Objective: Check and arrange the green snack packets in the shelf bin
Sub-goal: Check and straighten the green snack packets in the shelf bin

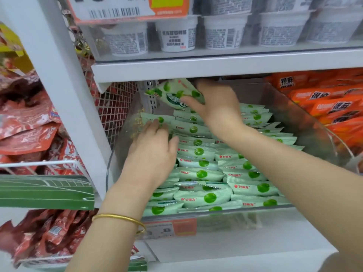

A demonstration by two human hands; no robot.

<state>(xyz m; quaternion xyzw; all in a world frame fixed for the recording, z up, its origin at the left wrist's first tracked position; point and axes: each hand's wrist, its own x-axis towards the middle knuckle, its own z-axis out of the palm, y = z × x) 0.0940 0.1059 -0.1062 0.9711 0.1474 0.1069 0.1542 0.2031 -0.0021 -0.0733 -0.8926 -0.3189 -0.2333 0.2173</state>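
A clear plastic shelf bin (306, 122) holds several rows of pale green snack packets (202, 173) lying flat and overlapping. My right hand (218, 108) reaches to the back of the bin and grips one green packet (172, 93), lifted and tilted above the pile. My left hand (153, 152), with a gold bangle on its wrist, rests with straight fingers on the packets at the left side of the bin, its fingertips touching a packet (155, 119) at the back left.
White tubs (177, 34) stand on the shelf above, close over the bin. Orange packets (330, 103) fill the bin to the right. A white upright (64, 91) and wire mesh (115, 107) border the left, with red bags (29, 124) beyond. A price tag (170, 228) fronts the shelf.
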